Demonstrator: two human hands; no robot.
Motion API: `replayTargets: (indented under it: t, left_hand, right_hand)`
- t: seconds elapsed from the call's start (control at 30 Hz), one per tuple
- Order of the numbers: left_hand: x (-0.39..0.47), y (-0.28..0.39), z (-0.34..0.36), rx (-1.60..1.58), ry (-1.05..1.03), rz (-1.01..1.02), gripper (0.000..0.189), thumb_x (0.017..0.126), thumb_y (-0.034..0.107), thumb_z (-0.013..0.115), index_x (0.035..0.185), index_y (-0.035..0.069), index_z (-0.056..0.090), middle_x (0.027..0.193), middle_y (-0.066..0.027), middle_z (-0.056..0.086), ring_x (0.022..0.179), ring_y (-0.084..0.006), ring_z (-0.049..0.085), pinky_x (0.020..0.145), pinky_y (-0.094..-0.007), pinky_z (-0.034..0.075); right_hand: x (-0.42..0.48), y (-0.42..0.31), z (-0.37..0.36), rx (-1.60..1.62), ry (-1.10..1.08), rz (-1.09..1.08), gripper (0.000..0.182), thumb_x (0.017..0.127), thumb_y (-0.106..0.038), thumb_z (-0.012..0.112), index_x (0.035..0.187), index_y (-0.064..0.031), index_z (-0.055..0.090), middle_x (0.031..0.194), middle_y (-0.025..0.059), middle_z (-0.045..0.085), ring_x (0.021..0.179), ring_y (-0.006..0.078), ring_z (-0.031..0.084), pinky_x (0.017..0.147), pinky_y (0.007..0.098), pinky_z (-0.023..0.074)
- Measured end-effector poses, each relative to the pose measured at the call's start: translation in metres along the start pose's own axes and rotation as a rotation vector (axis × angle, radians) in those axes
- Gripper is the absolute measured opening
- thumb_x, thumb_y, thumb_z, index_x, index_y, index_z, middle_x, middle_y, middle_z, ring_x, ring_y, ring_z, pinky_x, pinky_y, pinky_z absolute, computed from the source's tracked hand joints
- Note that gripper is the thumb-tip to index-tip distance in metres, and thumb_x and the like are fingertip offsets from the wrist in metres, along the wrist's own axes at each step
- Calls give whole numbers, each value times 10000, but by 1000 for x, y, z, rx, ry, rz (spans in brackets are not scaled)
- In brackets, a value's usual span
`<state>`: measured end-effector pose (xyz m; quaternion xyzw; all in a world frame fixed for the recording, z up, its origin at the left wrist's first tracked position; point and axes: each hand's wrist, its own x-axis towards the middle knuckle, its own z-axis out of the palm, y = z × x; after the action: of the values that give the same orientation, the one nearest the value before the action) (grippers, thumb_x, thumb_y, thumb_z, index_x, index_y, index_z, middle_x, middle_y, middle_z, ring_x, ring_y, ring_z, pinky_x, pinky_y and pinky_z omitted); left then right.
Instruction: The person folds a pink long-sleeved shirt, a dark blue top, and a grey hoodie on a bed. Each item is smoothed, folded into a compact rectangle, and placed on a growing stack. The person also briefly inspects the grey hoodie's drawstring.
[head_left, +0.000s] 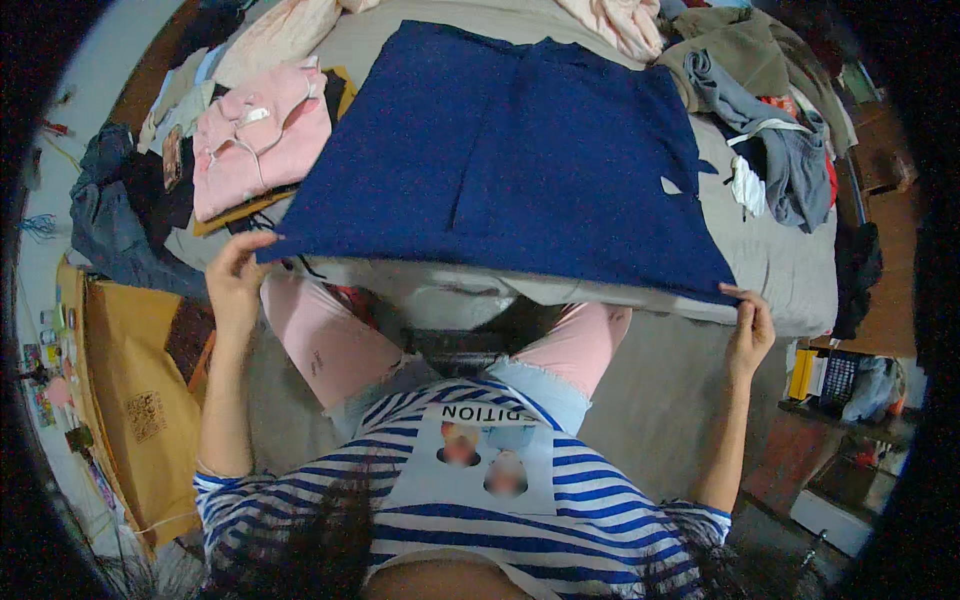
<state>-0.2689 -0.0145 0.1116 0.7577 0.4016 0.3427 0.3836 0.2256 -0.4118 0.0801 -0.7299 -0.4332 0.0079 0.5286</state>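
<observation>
A navy blue garment (480, 157) lies spread flat over the bed, with its near edge stretched between my two hands. My left hand (238, 270) pinches its near left corner between thumb and fingers. At the near right corner, my right hand (751, 330) grips the cloth the same way. A crease or seam runs down the garment's middle, and light bedding shows through a small gap by its right side. The near edge sits just above my knees, by the side of the bed. A dark cord hangs below the cloth near my left hand.
A folded pink garment (259, 135) with a drawstring lies on the bed's left side over a mustard cloth (244, 214). Dark jeans (124, 217) hang over the left edge. Grey clothing (787, 169) and a white cloth (748, 186) lie right. A cardboard box (150, 450) stands left.
</observation>
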Motion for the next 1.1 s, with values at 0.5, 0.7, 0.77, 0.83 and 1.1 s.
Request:
replayTargets:
  t: [0.5, 0.7, 0.77, 0.83, 1.1]
  left_hand:
    - [44, -30, 46, 35, 10, -28, 267, 817, -8, 633, 1080, 19, 671, 745, 69, 434, 665, -46, 378, 600, -178, 301]
    - [110, -39, 102, 348, 130, 38, 273, 819, 80, 656, 1091, 87, 676, 872, -73, 664, 822, -206, 630, 715, -320, 484]
    - [114, -41, 116, 609, 133, 51, 282, 821, 120, 659, 1102, 107, 665, 917, -133, 682, 872, -277, 655, 750, -380, 506]
    - [111, -40, 124, 860, 132, 93, 293, 821, 153, 657, 1113, 126, 651, 938, -171, 673, 892, -328, 648, 767, -431, 509]
    - [100, -18, 149, 862, 122, 660, 448, 786, 116, 654, 1221, 56, 565, 1213, -168, 563, 1077, -349, 544, 934, -462, 426]
  right_hand:
    - [53, 52, 28, -178, 13, 196, 191, 951, -149, 576, 944, 28, 648, 837, 5, 627, 751, 98, 541, 681, 251, 442]
    - [124, 93, 79, -515, -31, 176, 360, 892, -368, 642, 1010, -31, 687, 856, 153, 693, 780, 250, 668, 707, 358, 488]
    - [124, 97, 94, -635, -112, 303, 398, 878, -441, 635, 973, -59, 693, 887, 153, 700, 810, 318, 675, 716, 419, 497]
    - [119, 107, 99, -711, -100, 253, 388, 874, -457, 635, 937, -77, 686, 852, 145, 702, 796, 349, 672, 703, 449, 501]
    - [103, 62, 117, -908, 12, -161, 311, 907, -303, 607, 1080, -44, 609, 1001, 142, 641, 934, 338, 593, 783, 437, 468]
